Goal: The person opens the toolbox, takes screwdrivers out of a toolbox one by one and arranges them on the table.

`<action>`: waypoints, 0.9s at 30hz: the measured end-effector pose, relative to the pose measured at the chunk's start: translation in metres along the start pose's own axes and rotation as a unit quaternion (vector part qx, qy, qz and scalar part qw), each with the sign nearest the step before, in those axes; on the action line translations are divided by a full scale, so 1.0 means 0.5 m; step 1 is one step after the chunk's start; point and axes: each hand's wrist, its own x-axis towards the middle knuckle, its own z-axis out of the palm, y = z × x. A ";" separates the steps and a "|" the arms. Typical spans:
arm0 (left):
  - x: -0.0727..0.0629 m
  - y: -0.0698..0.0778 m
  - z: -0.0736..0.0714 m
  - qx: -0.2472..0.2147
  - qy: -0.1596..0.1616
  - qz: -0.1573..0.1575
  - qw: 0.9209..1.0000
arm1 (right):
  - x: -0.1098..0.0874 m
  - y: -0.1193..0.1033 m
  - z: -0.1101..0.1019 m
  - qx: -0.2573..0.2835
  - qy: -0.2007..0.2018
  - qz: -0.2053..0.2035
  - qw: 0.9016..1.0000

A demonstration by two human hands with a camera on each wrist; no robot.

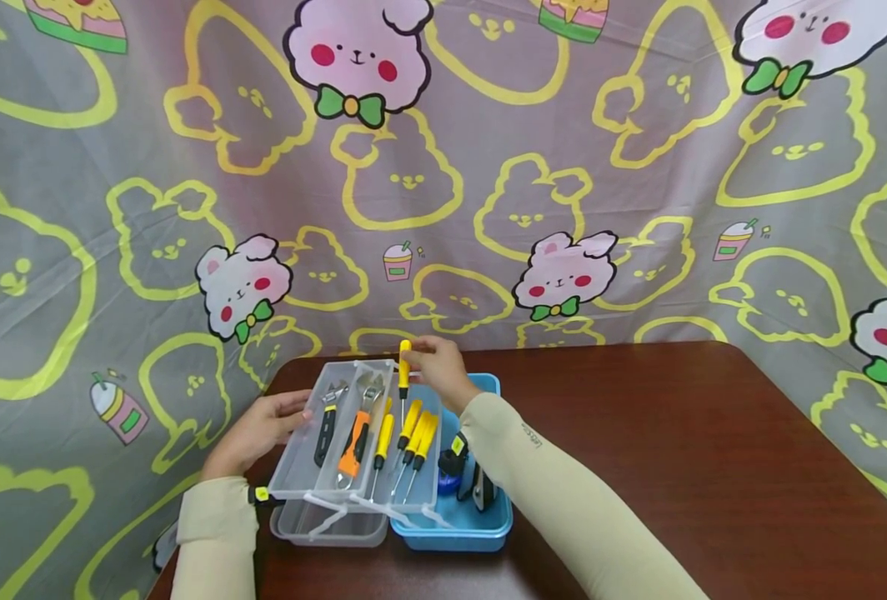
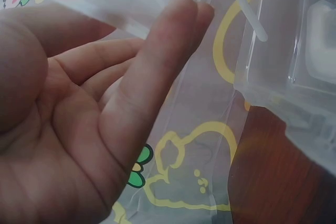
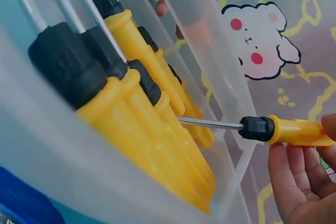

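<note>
My right hand [image 1: 439,367] pinches a screwdriver [image 1: 404,358] by its yellow handle. The shaft points down into a translucent tray [image 1: 293,462]. Several more yellow screwdrivers [image 3: 152,135] lie in that tray's right compartment, handles toward the back. To their left lie an orange-handled adjustable wrench [image 1: 354,444] and a black-handled adjustable wrench [image 1: 327,433]. At the tray's left edge, my left hand [image 1: 259,425] holds the rim between thumb and fingers. Its outer fingers look nearly straight in the left wrist view.
The tray sits raised on white hinge arms [image 1: 327,521] over a blue toolbox base [image 1: 451,542] and a clear lid [image 1: 331,533]. Black and blue items, including a blue roll [image 1: 449,483], lie in the base. A patterned curtain [image 1: 443,167] hangs behind the brown table [image 1: 638,467].
</note>
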 end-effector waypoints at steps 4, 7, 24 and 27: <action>0.008 -0.003 0.005 -0.002 -0.003 0.001 1.000 | 0.000 0.002 -0.008 0.017 0.017 -0.013 1.000; 0.013 -0.006 0.007 0.002 -0.003 0.000 1.000 | 0.002 0.001 -0.014 0.019 0.020 -0.020 0.999; 0.006 -0.009 -0.012 0.032 -0.007 0.011 0.999 | 0.011 -0.032 -0.036 -0.006 0.002 -0.018 1.000; 0.008 -0.007 -0.009 0.032 -0.009 0.011 0.999 | 0.012 -0.034 -0.052 -0.018 0.007 -0.019 1.000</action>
